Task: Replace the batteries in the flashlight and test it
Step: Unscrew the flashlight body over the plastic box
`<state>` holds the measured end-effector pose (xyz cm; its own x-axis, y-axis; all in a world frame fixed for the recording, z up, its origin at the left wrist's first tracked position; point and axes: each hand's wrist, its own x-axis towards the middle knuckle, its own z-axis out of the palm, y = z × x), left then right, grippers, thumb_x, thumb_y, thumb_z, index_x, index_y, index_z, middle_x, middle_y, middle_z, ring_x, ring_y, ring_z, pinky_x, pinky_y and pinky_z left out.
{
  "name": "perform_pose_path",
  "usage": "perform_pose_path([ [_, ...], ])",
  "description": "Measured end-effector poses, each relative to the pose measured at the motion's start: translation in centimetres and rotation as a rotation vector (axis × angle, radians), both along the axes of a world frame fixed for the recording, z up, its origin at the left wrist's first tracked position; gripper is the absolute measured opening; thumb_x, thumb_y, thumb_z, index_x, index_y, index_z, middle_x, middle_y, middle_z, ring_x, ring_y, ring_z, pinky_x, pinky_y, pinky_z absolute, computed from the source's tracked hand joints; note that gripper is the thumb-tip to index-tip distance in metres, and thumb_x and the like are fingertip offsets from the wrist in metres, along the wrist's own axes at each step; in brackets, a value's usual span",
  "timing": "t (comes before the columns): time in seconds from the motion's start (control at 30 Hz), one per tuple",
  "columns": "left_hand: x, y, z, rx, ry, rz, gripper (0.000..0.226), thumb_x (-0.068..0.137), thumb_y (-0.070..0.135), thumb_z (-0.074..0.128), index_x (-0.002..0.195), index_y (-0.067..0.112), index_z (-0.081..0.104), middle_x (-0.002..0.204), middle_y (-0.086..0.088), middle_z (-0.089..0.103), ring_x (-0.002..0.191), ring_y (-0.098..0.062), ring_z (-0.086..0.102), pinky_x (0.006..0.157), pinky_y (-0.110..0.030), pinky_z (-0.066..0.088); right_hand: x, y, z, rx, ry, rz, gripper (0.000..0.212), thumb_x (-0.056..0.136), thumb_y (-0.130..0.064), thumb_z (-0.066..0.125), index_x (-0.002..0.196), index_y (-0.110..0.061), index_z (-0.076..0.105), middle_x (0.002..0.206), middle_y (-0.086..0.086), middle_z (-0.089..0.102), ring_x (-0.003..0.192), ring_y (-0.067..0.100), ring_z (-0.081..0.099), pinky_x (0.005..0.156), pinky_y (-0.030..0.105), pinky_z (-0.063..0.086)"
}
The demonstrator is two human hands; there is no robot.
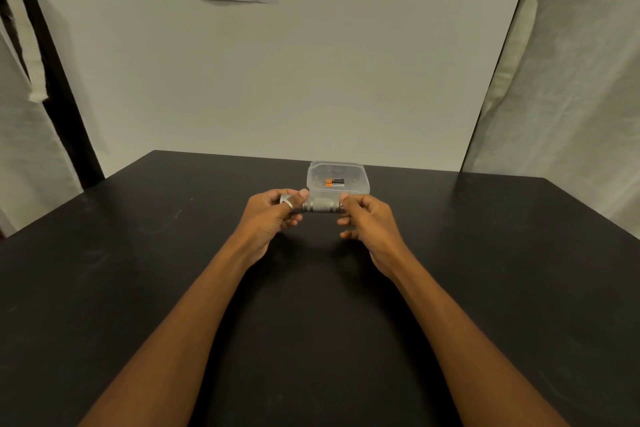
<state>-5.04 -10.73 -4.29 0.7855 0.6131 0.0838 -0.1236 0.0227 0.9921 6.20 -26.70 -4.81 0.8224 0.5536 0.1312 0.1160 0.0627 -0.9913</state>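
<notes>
Just behind the flashlight (320,206): clear tub (337,170), batteries (334,182) inside I think. Left hand (273,217) grips one end, right hand (369,220) pinches the other; table (138,253) edges well off.

Both hands held a short silver metal flashlight (320,206) sideways: the left hand (273,215) gripped one end, the right hand (363,218) pinched the other. Just behind it sat a clear plastic container (360,180) holding orange-and-black batteries (335,182).

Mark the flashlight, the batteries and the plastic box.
flashlight (320,206): head view, middle of the metal barrel.
batteries (335,183): head view, orange-and-black casing.
box (358,175): head view, bare clear part right of the batteries.
</notes>
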Motion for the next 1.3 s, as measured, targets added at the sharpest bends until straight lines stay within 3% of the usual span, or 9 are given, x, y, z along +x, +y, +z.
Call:
perform_pose_path([
  [0.13, 0.0, -0.1, 0.0, 0.004, 0.0, 0.001, 0.033, 0.087, 0.034, 0.076, 0.108, 0.009, 0.072, 0.098, -0.007, 0.075, 0.075, -0.013, 0.066, 0.081, -0.032, 0.059, 0.1, 0.1, -0.2, -0.002, -0.012, -0.013, 0.021, 0.1, -0.028, 0.064, 0.102, -0.008, 0.072, 0.088, 0.01, 0.073, 0.076, 0.016, 0.067, 0.062, 0.025, 0.055],
  [0.27, 0.0, -0.1, 0.1, -0.017, -0.015, -0.005, 0.034, 0.087, 0.034, 0.077, 0.108, 0.008, 0.073, 0.093, -0.006, 0.074, 0.073, -0.012, 0.066, 0.078, -0.03, 0.058, 0.1, -0.4, 0.2, 0.078, -0.008, 0.017, 0.01, 0.096, -0.013, 0.068, 0.105, -0.011, 0.073, 0.105, 0.011, 0.074, 0.088, 0.017, 0.07, 0.063, 0.025, 0.056],
  [0.5, 0.0, -0.1, 0.0, -0.022, -0.013, -0.015, 0.033, 0.087, 0.035, 0.077, 0.108, 0.009, 0.073, 0.095, -0.006, 0.075, 0.075, -0.013, 0.066, 0.078, -0.03, 0.058, 0.2, -1.1, 0.6, 0.087, -0.023, 0.061, 0.027, 0.089, 0.005, 0.069, 0.111, -0.011, 0.072, 0.119, 0.008, 0.071, 0.104, 0.021, 0.07, 0.074, 0.029, 0.061],
  [0.6, 0.0, 0.0, 0.0, -0.017, -0.014, -0.008, 0.033, 0.087, 0.035, 0.077, 0.108, 0.01, 0.073, 0.096, -0.006, 0.074, 0.075, -0.013, 0.066, 0.077, -0.029, 0.058, 0.3, -1.1, 0.5, 0.087, 0.005, 0.087, 0.024, 0.092, -0.003, 0.071, 0.114, -0.012, 0.071, 0.117, 0.008, 0.072, 0.102, 0.021, 0.071, 0.072, 0.029, 0.06],
  [0.73, 0.0, 0.0, 0.0, -0.007, -0.019, -0.013, 0.035, 0.088, 0.035, 0.076, 0.11, 0.008, 0.072, 0.095, -0.007, 0.074, 0.075, -0.013, 0.066, 0.078, -0.029, 0.058, 0.1, -0.8, 0.3, 0.025, -0.001, 0.065, 0.022, 0.098, -0.026, 0.068, 0.11, -0.009, 0.072, 0.094, 0.008, 0.076, 0.079, 0.016, 0.07, 0.062, 0.025, 0.057],
  [0.97, 0.1, 0.1, -0.2, 0.002, -0.015, -0.013, 0.034, 0.087, 0.035, 0.077, 0.108, 0.009, 0.074, 0.091, -0.004, 0.075, 0.074, -0.013, 0.066, 0.078, -0.03, 0.058, 0.6, -1.2, 0.4, 0.057, 0.029, 0.117, 0.025, 0.092, -0.005, 0.072, 0.116, -0.013, 0.071, 0.11, 0.01, 0.074, 0.091, 0.019, 0.072, 0.069, 0.028, 0.057],
  [1.07, 0.1, 0.2, -0.2, -0.002, -0.017, -0.008, 0.033, 0.087, 0.035, 0.077, 0.107, 0.009, 0.074, 0.092, -0.004, 0.075, 0.073, -0.012, 0.066, 0.078, -0.03, 0.058, 0.3, -0.9, 0.4, 0.034, 0.05, 0.113, 0.022, 0.095, -0.021, 0.072, 0.115, -0.014, 0.071, 0.105, 0.01, 0.074, 0.084, 0.017, 0.07, 0.066, 0.027, 0.056],
  [1.17, 0.2, 0.2, -0.2, -0.001, -0.018, -0.01, 0.034, 0.088, 0.034, 0.077, 0.108, 0.008, 0.073, 0.093, -0.006, 0.074, 0.073, -0.012, 0.066, 0.076, -0.028, 0.058, 0.1, -0.6, 0.4, -0.026, 0.045, 0.049, 0.028, 0.099, -0.036, 0.064, 0.108, -0.011, 0.073, 0.086, 0.008, 0.073, 0.068, 0.011, 0.065, 0.059, 0.023, 0.053],
  [1.3, 0.3, 0.3, -0.3, -0.01, -0.012, -0.004, 0.035, 0.087, 0.034, 0.078, 0.108, 0.007, 0.073, 0.095, -0.008, 0.075, 0.074, -0.013, 0.066, 0.079, -0.03, 0.058, 0.4, -0.8, 0.3, 0.025, 0.038, 0.073, 0.016, 0.097, -0.019, 0.069, 0.109, -0.009, 0.073, 0.093, 0.009, 0.075, 0.077, 0.013, 0.069, 0.058, 0.023, 0.052],
])
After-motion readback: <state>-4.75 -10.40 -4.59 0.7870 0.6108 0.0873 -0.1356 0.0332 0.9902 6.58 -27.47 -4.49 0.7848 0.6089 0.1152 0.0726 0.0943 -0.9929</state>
